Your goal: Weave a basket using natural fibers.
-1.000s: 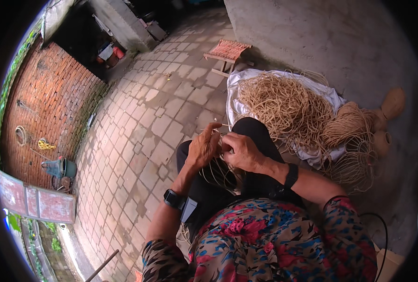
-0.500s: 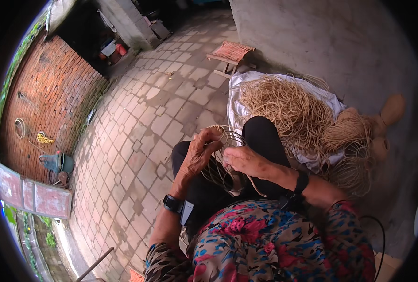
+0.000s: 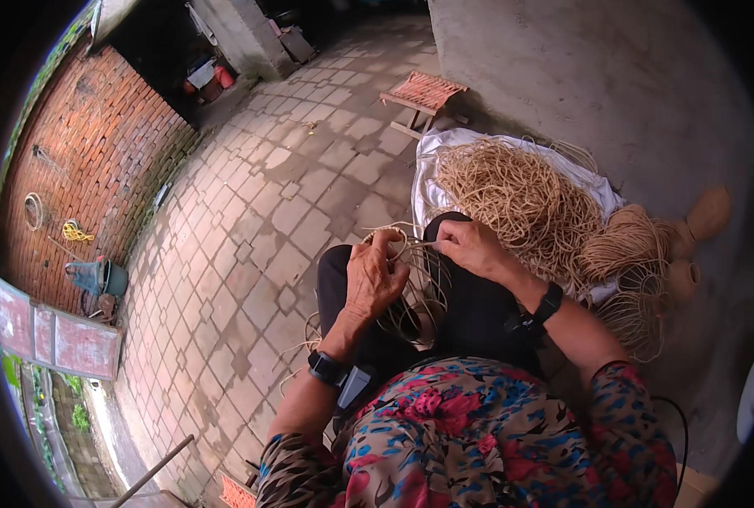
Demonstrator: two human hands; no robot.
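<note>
My left hand (image 3: 375,279) is curled around the looped rim of an open weave of pale cords (image 3: 415,296), which hangs between my knees over dark trousers. My right hand (image 3: 470,250), to the right of it, pinches a pale strand that stretches from the rim. Beyond my right knee lies a big tangled heap of tan cord (image 3: 508,190) on a white sheet (image 3: 428,161). At its right end are a bundled coil of cord (image 3: 627,241), some open loop frames (image 3: 635,317) and tan rounded pot-like pieces (image 3: 706,212).
A small wooden stool (image 3: 421,91) stands by the grey wall (image 3: 580,68). At left, a brick wall (image 3: 97,127) has a yellow coiled cord (image 3: 76,233) and a bucket (image 3: 113,281) near its foot. A pole (image 3: 152,470) is at lower left, on the paved yard (image 3: 233,220).
My right hand has moved up and to the right from beside my left hand, drawing a strand out. My left hand still holds the weave, now slightly lower.
</note>
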